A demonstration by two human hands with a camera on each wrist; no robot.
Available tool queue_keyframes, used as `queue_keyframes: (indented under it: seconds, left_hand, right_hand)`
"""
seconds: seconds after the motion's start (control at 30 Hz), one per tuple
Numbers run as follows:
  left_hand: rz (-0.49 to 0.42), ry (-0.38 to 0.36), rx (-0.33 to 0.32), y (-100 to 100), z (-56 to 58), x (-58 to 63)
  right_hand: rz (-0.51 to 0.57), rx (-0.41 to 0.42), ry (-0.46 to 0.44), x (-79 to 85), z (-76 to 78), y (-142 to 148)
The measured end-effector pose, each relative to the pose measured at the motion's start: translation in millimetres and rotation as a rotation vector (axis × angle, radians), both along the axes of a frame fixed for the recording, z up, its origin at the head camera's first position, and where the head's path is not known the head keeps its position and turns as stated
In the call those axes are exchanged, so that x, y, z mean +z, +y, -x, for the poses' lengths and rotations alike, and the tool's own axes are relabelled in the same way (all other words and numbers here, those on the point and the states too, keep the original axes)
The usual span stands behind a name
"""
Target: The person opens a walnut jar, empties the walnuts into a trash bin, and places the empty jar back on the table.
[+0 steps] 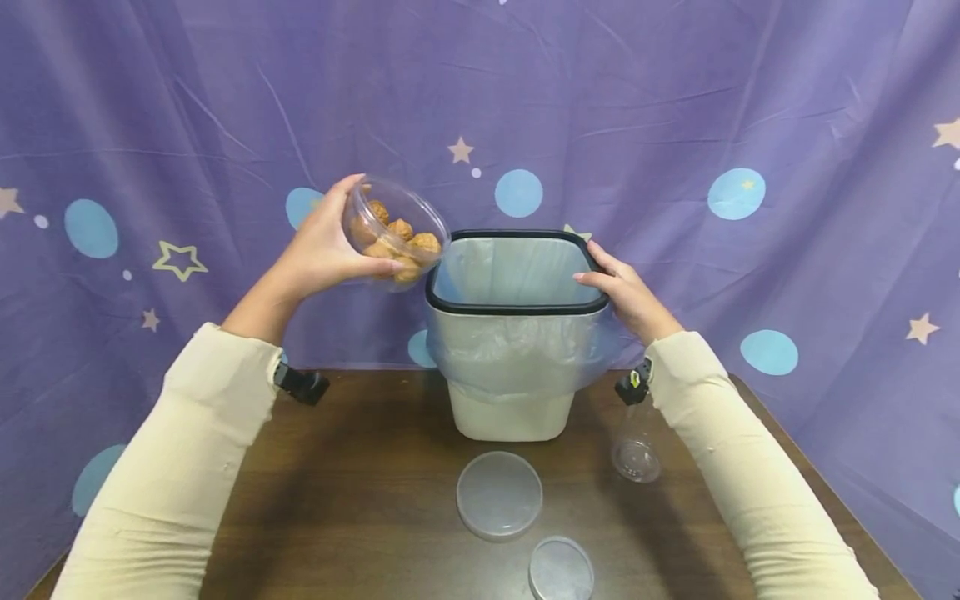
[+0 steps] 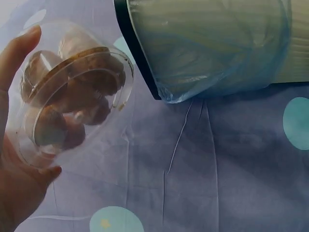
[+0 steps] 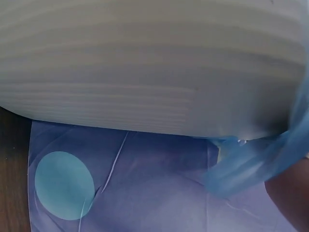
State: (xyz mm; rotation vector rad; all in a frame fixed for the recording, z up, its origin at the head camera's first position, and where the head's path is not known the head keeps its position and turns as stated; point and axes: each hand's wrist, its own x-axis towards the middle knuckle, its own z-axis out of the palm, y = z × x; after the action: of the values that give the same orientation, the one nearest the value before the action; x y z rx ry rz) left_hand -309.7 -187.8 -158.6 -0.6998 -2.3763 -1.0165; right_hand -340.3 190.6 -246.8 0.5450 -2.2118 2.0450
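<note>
In the head view my left hand (image 1: 322, 246) holds a clear plastic tub (image 1: 405, 200) by its side, up in the air left of the bin. The tub is tilted, its mouth towards the bin, and several walnuts (image 1: 401, 228) lie inside. The left wrist view shows the thumb and fingers around the tub (image 2: 29, 137) and the walnuts (image 2: 50, 125) through its wall. My right hand (image 1: 626, 287) grips the black rim of a pale trash bin (image 1: 517, 417) at its right side. A thin bluish bag (image 1: 517, 350) lines the bin and hangs over its outside.
On the brown table (image 1: 360, 500), a large round clear lid (image 1: 499, 496) lies in front of the bin, with a smaller lid (image 1: 561, 571) nearer me. A clear plastic container (image 1: 636, 458) stands beside my right forearm. Behind hangs a purple curtain (image 1: 637, 100).
</note>
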Motion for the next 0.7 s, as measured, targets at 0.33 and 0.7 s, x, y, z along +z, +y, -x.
queue_keyframes:
  seconds: [0.33,0.7]
  left_hand:
    - [0.107,0.046,-0.024,8,20.1,2.3]
    - [0.224,0.125,-0.013,15,37.9,7.7]
  right_hand:
    - [-0.005,-0.004,0.019,-2.1,-1.4,-1]
    - [0.091,-0.045,0.048,-8.8,1.0,-4]
